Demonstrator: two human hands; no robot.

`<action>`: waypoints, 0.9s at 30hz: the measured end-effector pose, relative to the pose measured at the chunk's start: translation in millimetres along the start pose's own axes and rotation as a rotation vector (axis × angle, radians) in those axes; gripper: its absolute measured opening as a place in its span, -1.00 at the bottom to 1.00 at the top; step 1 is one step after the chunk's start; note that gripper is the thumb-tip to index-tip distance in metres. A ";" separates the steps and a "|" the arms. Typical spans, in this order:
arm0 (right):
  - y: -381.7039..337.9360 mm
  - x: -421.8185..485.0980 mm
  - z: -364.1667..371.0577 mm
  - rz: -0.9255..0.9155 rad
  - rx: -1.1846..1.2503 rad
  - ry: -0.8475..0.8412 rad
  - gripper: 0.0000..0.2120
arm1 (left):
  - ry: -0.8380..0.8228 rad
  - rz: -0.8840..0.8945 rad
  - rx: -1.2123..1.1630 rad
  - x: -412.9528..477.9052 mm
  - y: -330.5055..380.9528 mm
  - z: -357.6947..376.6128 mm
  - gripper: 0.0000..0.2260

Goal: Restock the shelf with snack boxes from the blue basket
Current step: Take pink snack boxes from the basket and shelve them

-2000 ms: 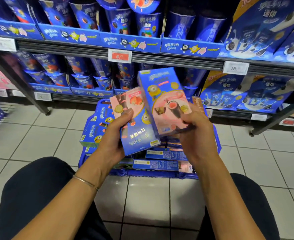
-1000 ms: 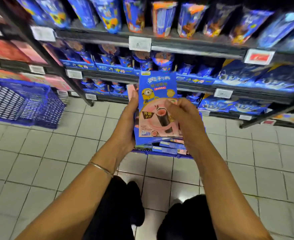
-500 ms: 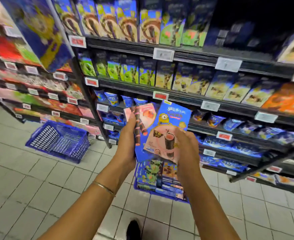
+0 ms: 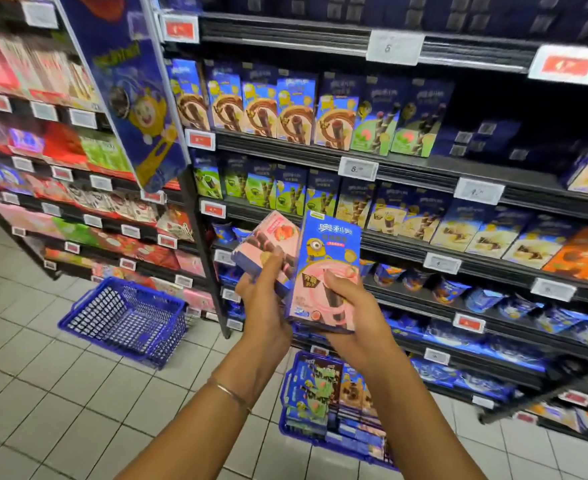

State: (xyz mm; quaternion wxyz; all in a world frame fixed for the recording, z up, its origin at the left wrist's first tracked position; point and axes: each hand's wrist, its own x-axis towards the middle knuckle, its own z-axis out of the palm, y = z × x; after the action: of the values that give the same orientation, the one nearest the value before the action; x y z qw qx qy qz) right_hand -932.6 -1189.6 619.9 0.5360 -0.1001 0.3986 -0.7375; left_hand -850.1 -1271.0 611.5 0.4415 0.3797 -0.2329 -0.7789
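Supermarket shelves (image 4: 424, 169) of snack boxes are seen beyond the fingers. A tilted pink box (image 4: 268, 242) is gripped by the left hand (image 4: 263, 299) and an upright box (image 4: 327, 268) by the right hand (image 4: 353, 306), with fingers curled round each. Below the fingers the blue basket (image 4: 287, 384) is seen, part full. Carrying is judged to be in hand; next, a matching row must be found above the fingertips.

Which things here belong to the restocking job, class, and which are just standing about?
Job: left hand gripping tilted pink box; right hand gripping upright blue-and-pink box; blue basket of boxes; snack shelf.
Standing about: second blue basket; hanging banner; red packets at left.
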 end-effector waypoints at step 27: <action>-145.6 135.9 -19.0 0.071 -0.498 -0.492 -0.40 | -0.790 -0.174 1.434 113.4 134.1 79.7 -0.38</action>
State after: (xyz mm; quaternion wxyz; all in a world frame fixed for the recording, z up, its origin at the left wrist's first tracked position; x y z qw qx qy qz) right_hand -1102.0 -1283.1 670.6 0.6005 -0.3885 0.4282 -0.5524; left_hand -881.6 -1434.1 709.4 -0.0848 0.2841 -0.7818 -0.5485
